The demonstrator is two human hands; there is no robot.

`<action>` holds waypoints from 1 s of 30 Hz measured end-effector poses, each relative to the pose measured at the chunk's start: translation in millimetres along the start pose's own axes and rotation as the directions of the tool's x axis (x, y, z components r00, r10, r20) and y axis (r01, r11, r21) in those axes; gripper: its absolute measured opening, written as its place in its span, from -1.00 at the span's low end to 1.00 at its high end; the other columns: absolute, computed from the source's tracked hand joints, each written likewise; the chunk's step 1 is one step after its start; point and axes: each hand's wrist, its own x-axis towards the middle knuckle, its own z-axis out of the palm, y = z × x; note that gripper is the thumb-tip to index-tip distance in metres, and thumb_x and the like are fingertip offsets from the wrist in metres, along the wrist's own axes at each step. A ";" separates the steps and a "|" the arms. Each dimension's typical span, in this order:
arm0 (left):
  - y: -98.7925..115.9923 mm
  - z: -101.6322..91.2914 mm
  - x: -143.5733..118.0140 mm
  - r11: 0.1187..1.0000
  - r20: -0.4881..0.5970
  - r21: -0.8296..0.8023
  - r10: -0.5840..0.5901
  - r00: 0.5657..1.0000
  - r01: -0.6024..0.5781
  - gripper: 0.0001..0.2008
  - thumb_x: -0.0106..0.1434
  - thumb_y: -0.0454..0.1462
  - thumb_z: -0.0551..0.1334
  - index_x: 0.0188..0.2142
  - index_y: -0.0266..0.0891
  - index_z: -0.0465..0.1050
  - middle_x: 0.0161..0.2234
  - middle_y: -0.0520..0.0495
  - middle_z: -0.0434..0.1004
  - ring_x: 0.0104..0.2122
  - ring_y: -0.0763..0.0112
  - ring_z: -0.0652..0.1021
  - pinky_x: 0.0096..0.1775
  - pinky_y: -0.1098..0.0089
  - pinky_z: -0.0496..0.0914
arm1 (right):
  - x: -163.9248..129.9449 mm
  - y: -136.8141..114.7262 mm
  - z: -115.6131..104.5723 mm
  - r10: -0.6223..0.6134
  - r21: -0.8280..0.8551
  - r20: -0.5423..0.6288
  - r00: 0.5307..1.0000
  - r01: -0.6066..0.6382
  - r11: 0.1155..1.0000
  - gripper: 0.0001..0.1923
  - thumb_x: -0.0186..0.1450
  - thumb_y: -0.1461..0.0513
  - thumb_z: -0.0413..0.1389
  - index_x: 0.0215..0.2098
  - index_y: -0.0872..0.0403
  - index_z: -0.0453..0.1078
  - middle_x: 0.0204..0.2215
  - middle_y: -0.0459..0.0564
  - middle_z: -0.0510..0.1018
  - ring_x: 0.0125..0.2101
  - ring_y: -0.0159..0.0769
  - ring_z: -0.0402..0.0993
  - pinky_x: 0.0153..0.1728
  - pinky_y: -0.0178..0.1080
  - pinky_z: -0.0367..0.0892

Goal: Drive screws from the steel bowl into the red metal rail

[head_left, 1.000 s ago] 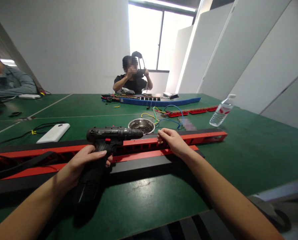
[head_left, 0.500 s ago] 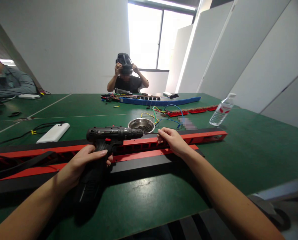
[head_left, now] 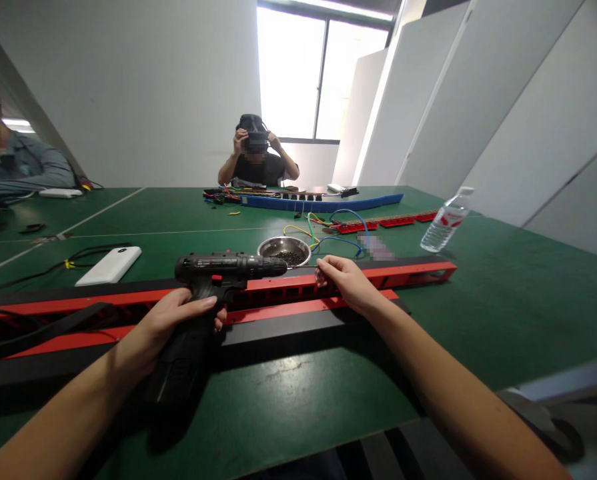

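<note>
We note the black cordless drill (head_left: 213, 287) lying level, bit pointing right along the long red-and-black rail (head_left: 328, 283) on the table.

black drill (head_left: 218, 270), red and black rail (head_left: 328, 283), green table (head_left: 503, 300)

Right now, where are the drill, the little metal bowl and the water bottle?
drill (head_left: 228, 268), head view, on its black body.
metal bowl (head_left: 273, 247), head view, on its near-left rim.
water bottle (head_left: 443, 229), head view, mid-body by the label.
</note>
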 end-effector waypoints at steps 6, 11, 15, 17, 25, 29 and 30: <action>-1.9 -3.1 2.4 0.999 -0.011 -0.032 -0.022 1.000 0.022 -0.82 0.21 -0.24 0.42 -0.27 -0.35 0.62 -0.34 -0.15 0.67 -0.39 0.38 0.64 -0.31 0.51 0.52 | -0.4 -0.6 0.2 0.000 -0.009 0.003 1.000 0.000 1.000 -0.60 0.34 -0.06 0.19 -0.46 0.06 0.37 -0.53 -0.10 0.48 -0.48 -0.35 0.35 -0.37 -0.25 0.20; -2.2 -2.1 2.3 0.999 -0.019 -0.025 -0.023 1.000 0.023 -0.80 0.19 -0.24 0.44 -0.27 -0.36 0.62 -0.35 -0.16 0.67 -0.39 0.37 0.64 -0.31 0.49 0.52 | -1.3 -2.2 1.3 0.002 -0.022 -0.001 1.000 -0.002 1.000 -0.59 0.33 -0.06 0.19 -0.46 0.07 0.37 -0.53 -0.10 0.48 -0.48 -0.36 0.35 -0.37 -0.25 0.20; 0.8 2.1 -0.9 1.000 -0.017 -0.022 -0.011 1.000 0.010 -0.81 0.18 -0.25 0.45 -0.28 -0.37 0.63 -0.33 -0.15 0.67 -0.37 0.37 0.63 -0.27 0.49 0.52 | -1.2 -1.8 1.2 0.001 -0.017 -0.004 1.000 -0.001 1.000 -0.60 0.33 -0.06 0.19 -0.46 0.06 0.37 -0.53 -0.10 0.48 -0.48 -0.35 0.35 -0.37 -0.25 0.21; 2.0 3.4 -2.0 1.000 -0.011 -0.023 -0.013 1.000 0.013 -0.81 0.18 -0.26 0.45 -0.27 -0.36 0.63 -0.33 -0.16 0.67 -0.36 0.37 0.64 -0.27 0.48 0.52 | -1.0 -1.2 0.8 0.002 -0.008 -0.004 1.000 -0.002 1.000 -0.60 0.33 -0.06 0.20 -0.46 0.06 0.37 -0.52 -0.10 0.47 -0.48 -0.35 0.36 -0.37 -0.25 0.21; 2.3 4.3 -2.7 0.999 -0.015 -0.022 -0.029 0.999 0.028 -0.82 0.19 -0.26 0.45 -0.26 -0.34 0.63 -0.32 -0.15 0.68 -0.36 0.36 0.64 -0.28 0.47 0.53 | -0.8 -1.4 1.3 0.012 -0.006 -0.009 1.000 -0.012 1.000 -0.60 0.31 -0.07 0.20 -0.46 0.06 0.37 -0.52 -0.10 0.48 -0.48 -0.35 0.36 -0.38 -0.25 0.22; 3.5 5.2 -4.1 0.999 -0.015 -0.023 -0.037 0.999 0.036 -0.81 0.18 -0.25 0.45 -0.26 -0.35 0.63 -0.32 -0.16 0.67 -0.37 0.36 0.64 -0.29 0.47 0.53 | -0.2 -0.1 1.0 0.014 -0.003 -0.007 1.000 -0.014 1.000 -0.61 0.33 -0.04 0.19 -0.46 0.06 0.37 -0.52 -0.10 0.48 -0.49 -0.35 0.35 -0.38 -0.25 0.21; 3.7 5.4 -4.2 0.999 -0.015 -0.024 -0.038 0.999 0.038 -0.80 0.18 -0.25 0.45 -0.26 -0.35 0.63 -0.32 -0.17 0.67 -0.36 0.35 0.64 -0.29 0.46 0.53 | -0.1 0.2 0.8 0.012 -0.003 -0.006 1.000 -0.012 1.000 -0.61 0.33 -0.04 0.19 -0.46 0.06 0.37 -0.53 -0.10 0.48 -0.49 -0.36 0.35 -0.39 -0.26 0.20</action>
